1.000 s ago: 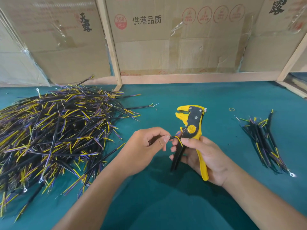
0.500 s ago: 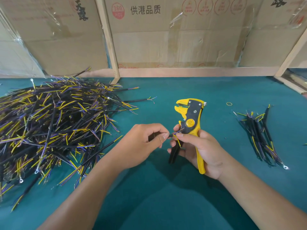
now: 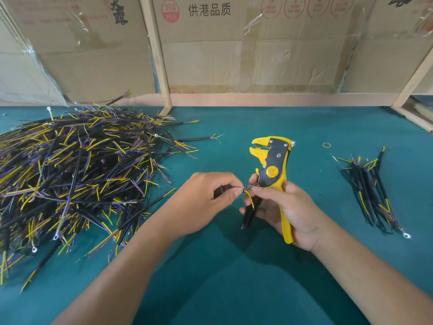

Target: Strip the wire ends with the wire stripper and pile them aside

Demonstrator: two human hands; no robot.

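Our left hand (image 3: 206, 202) pinches a wire (image 3: 248, 194) at mid-tabletop (image 3: 234, 277); our right hand (image 3: 290, 212), fingers wrapped round the wire stripper (image 3: 273, 170), pinches its purple strand. Piles lie toward both side edges.

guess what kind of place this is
Probably a small workshop bench for hand wire assembly: a big heap of cut wires, a yellow wire stripper in the right hand, and flattened cardboard cartons walling the table.

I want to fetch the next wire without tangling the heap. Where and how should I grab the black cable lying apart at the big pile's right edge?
Pinch the black cable on its sheath, coming from above and from the right. It lies flat on the mat, pointing out of the big pile, so that stretch looks clear.
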